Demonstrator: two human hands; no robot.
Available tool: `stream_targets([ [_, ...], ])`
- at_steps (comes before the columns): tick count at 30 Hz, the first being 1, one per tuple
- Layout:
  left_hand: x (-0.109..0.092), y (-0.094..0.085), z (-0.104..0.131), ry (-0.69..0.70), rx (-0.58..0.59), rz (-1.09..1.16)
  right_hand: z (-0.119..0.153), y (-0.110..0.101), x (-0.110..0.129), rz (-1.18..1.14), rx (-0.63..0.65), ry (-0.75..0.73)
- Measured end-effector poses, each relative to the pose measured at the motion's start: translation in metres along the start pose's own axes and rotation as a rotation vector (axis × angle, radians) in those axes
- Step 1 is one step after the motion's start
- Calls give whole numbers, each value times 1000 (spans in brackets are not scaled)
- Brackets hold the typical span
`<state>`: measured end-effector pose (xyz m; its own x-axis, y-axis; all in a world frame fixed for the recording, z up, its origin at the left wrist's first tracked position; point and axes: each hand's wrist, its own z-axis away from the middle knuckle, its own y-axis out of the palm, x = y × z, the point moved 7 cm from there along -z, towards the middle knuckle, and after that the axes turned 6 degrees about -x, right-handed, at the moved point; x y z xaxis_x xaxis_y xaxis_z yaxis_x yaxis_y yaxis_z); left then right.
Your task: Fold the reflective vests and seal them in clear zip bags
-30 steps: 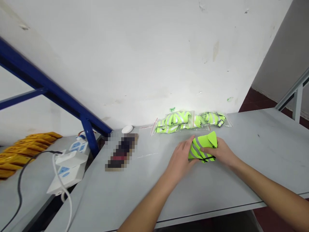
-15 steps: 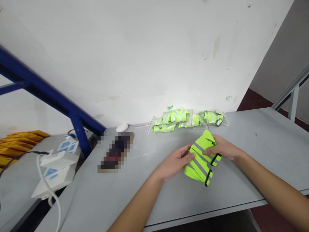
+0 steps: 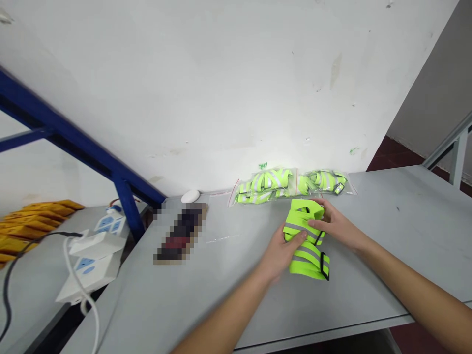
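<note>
A folded lime-yellow strap bundle (image 3: 304,250) with grey reflective stripes and black buckles is held over the grey table. My left hand (image 3: 280,250) grips its left side, thumb on top. My right hand (image 3: 337,225) pinches its upper right part, where a loop of strap stands open. Two black buckles show at the bundle's right edge. Behind it, against the wall, clear plastic bags (image 3: 265,186) hold more lime-yellow straps.
On the grey table (image 3: 228,280) lie a blurred dark flat object (image 3: 180,236) and a white oval item (image 3: 190,196). White power strips (image 3: 92,260) with cables, yellow material (image 3: 33,221) and a blue metal frame (image 3: 88,157) are at left.
The bundle has turned more upright, and its upper end has shifted left and opened into a loop. My left hand has moved right along with it. The view has shifted slightly.
</note>
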<state>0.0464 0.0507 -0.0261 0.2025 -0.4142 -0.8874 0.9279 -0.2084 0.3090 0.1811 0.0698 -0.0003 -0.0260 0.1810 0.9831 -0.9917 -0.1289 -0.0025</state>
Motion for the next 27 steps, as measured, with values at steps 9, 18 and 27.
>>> stream_targets([
  [9, -6, -5, 2, 56, -80, 80, 6, 7, -9, -80, -147, 4],
  [18, 1, -4, 6, -104, -122, 230, 5, 14, -2, -140, -135, -13],
  [27, 8, -6, 2, -104, -141, 277, 12, 4, -11, -54, -429, -92],
])
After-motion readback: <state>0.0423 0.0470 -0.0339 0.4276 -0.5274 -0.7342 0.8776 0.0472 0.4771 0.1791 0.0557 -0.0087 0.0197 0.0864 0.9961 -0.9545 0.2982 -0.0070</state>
